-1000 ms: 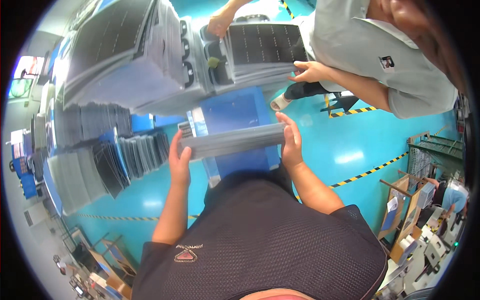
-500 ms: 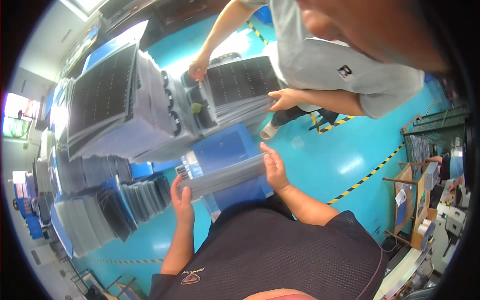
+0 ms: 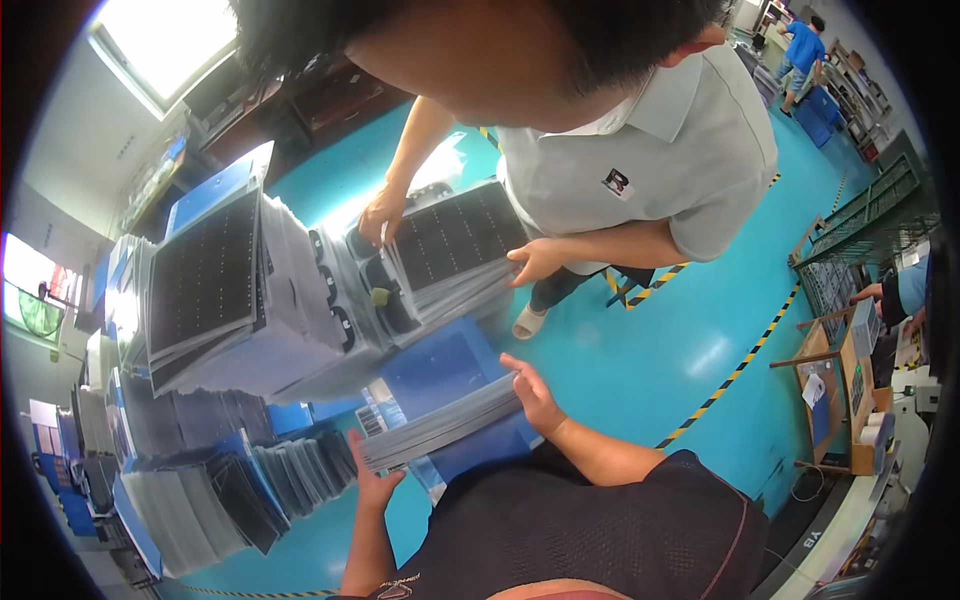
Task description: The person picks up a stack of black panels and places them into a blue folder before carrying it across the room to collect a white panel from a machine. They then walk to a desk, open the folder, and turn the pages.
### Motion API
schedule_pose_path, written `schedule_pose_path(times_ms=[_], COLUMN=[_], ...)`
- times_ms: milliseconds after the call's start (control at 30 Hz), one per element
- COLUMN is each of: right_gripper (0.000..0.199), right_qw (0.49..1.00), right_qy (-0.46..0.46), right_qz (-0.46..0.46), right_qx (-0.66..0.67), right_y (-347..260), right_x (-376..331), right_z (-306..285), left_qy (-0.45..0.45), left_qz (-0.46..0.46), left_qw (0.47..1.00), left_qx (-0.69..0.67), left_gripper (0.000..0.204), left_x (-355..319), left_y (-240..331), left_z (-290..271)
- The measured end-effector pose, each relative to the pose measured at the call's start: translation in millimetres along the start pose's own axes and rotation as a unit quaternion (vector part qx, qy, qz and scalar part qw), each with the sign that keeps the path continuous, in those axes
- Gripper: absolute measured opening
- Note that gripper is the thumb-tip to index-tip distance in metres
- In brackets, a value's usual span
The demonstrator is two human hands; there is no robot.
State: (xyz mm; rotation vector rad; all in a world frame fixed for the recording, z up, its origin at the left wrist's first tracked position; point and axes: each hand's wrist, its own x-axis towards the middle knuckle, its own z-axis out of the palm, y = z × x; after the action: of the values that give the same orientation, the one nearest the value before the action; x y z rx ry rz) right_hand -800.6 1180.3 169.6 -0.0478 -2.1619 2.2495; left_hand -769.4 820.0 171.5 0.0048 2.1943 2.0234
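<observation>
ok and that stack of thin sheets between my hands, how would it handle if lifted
As a block, the stack of sheets would probably feel stiff: it runs nearly straight between the left hand and right hand. Its layers may slide apart, since many separate edges show and no band is visible. Single sheets are likely floppier, given their thin edges.

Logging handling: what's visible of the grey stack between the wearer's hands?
The grey stack is many thin sheets layered into a long slim block, plastic-looking, with its striped edges facing the camera. It slants, its right end higher in the picture. The left hand is at one end, the right hand at the other. It overlaps a blue surface in view; whether it rests there, I can't tell. Sheets are too fine to count.
</observation>
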Motion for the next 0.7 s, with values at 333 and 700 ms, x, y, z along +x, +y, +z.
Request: schedule_pose_path(times_ms=[333, 700], right_gripper=[0.112, 0.1], right_qw=[0.977, 0.979], right_qy=[-0.13, -0.12], right_qz=[-0.046, 0.003], right_qx=[-0.161, -0.164], right_y=[-1, 118], right_x=[-6, -2], right_z=[-37, -14], left_qy=[0.017, 0.0], left_qz=[-0.107, 0.054], left_qw=[0.989, 0.996], left_qx=[0.101, 0.068], left_gripper=[0.093, 0.082], left_x=[18, 26], left_y=[-39, -106], left_z=[-6, -26])
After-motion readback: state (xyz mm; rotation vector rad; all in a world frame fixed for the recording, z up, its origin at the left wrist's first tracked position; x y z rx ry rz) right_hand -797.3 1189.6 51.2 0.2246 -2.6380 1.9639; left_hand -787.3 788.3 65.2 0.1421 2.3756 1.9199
